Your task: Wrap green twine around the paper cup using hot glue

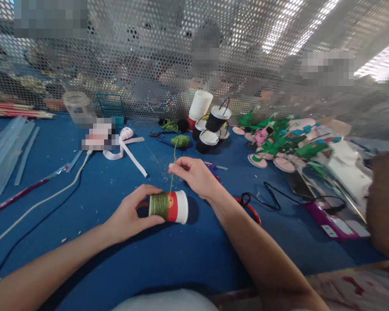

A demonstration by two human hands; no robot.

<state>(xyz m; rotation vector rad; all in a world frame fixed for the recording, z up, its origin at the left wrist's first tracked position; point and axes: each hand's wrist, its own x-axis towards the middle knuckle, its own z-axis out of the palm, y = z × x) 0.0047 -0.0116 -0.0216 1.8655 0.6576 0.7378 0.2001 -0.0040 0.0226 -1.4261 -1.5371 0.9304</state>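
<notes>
My left hand [132, 214] grips a paper cup [178, 207] lying on its side, its white mouth facing right. Green yarn is wound round roughly half of the cup, at the base end; a red band with a gold mark shows beside the windings. Between thumb and fingertips, my right hand [194, 173] pinches the yarn strand [171, 183] just above the cup. From there the strand runs back to a small green yarn ball [180, 141] on the blue table.
Behind stand stacked paper cups [201, 103] and black-and-white handled cups [209, 139]. Paper flowers [272, 147] and a purple box [337, 220] lie right. White ribbon [132, 157], a white cable [48, 199] and pale blue strips [9, 151] lie left. A perforated metal screen [142, 56] closes the back.
</notes>
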